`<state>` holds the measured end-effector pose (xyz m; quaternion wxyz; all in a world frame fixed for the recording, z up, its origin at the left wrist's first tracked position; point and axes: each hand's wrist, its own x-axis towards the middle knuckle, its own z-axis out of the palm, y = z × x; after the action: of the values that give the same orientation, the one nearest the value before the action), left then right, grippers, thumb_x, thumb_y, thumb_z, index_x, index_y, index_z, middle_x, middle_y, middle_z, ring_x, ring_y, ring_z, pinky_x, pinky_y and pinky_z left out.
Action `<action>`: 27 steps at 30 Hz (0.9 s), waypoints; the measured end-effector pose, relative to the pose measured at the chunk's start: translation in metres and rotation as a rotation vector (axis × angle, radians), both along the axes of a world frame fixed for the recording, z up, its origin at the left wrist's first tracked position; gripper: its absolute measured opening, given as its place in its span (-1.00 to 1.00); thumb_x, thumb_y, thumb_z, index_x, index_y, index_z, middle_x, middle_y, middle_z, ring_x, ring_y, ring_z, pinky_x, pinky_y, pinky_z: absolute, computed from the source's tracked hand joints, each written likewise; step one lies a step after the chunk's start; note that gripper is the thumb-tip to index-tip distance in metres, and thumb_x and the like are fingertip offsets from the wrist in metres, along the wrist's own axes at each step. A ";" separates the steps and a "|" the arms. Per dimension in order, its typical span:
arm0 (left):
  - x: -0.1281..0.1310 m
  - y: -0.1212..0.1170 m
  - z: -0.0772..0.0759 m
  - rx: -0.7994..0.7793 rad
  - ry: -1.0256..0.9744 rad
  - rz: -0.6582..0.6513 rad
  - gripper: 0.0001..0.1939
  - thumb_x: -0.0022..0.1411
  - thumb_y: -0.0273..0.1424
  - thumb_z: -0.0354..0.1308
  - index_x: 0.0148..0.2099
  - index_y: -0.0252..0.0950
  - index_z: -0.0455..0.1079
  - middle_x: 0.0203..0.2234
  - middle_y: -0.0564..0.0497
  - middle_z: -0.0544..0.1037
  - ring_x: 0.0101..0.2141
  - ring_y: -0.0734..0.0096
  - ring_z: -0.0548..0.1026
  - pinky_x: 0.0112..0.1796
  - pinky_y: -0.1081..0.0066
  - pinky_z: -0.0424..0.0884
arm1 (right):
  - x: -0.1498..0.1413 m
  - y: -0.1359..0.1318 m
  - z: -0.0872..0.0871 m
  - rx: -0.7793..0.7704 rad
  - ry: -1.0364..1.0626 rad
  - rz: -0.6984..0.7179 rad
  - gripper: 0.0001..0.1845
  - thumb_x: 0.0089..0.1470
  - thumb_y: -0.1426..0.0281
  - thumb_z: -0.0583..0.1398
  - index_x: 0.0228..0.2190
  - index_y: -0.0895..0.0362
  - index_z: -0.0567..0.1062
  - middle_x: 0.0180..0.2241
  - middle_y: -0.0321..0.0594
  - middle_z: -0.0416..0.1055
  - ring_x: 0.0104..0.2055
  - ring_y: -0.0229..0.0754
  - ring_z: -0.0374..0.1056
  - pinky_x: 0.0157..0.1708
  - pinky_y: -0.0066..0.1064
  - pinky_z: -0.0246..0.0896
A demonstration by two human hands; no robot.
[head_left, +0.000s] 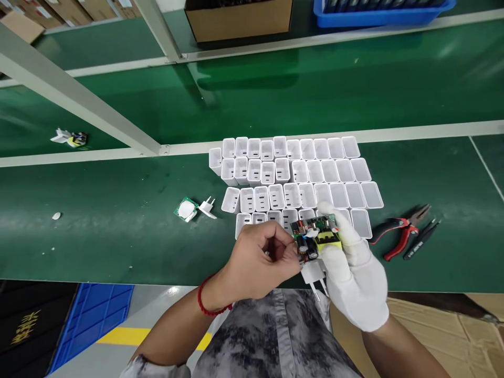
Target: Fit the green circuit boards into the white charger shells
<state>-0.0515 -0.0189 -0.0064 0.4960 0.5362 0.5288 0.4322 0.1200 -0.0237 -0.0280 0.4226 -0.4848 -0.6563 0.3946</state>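
Mostly green and white, with small flashes of red and yellow
Deep green across the tabletop (118, 231); milky white on the boxes (292, 195); green, black and bright yellow on the circuit board (315, 239); white on the plug (312, 272) and glove (356, 286); red on the bracelet (199, 295); mottled grey and black over the shirt (248, 336); red and black on the pliers (402, 244); bright blue on the tray (378, 20).

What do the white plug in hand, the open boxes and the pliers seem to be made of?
White plug: probably plastic, smooth; its shiny pins suggest metal.
Open boxes: likely plastic, thin-walled and satin.
Pliers: apparently metal, with dull grey jaws; red and black handles seem plastic- or rubber-coated.
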 end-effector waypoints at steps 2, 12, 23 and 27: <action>0.003 0.002 0.000 -0.042 -0.035 0.025 -0.88 -0.03 -0.54 0.17 -0.54 -0.31 0.29 -0.74 0.20 0.29 -0.70 0.70 0.16 -0.67 0.65 0.10 | 0.000 0.000 -0.002 0.035 -0.025 0.000 -0.41 0.36 0.30 0.10 0.34 -0.29 0.14 0.19 -0.38 0.42 0.05 -0.15 0.50 -0.06 -0.39 0.51; 0.020 0.004 -0.008 -0.143 -0.155 0.160 -0.89 -0.07 -0.48 0.15 -0.56 -0.30 0.27 -0.74 0.24 0.17 -0.67 0.70 0.09 -0.63 0.62 0.05 | -0.004 -0.002 -0.024 0.156 -0.051 -0.151 -0.42 0.36 0.28 0.10 0.34 -0.15 0.18 0.30 -0.25 0.27 0.26 -0.01 0.32 0.23 -0.16 0.30; 0.023 0.013 -0.014 -0.499 -0.377 0.165 -0.90 -0.15 -0.45 0.19 -0.57 -0.26 0.30 -0.80 0.25 0.20 -0.76 0.70 0.11 -0.74 0.60 0.04 | -0.009 -0.001 -0.037 -0.224 0.213 -0.286 -0.41 0.29 0.05 0.12 0.27 -0.05 0.34 0.10 -0.15 0.49 0.13 0.08 0.42 0.10 -0.09 0.39; 0.014 0.009 -0.016 -0.609 -0.480 0.061 -0.91 -0.08 -0.47 0.16 -0.54 -0.26 0.29 -0.84 0.29 0.15 -0.83 0.72 0.04 -0.81 0.62 0.01 | -0.012 0.005 -0.026 -0.382 0.395 -0.249 -0.33 0.27 -0.05 0.10 0.27 0.01 0.35 -0.02 -0.10 0.55 -0.03 0.07 0.51 -0.17 -0.15 0.52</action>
<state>-0.0372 -0.0094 -0.0221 0.7291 0.2318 0.5174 0.3833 0.1082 -0.0191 -0.0545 0.4885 -0.5458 -0.4109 0.5428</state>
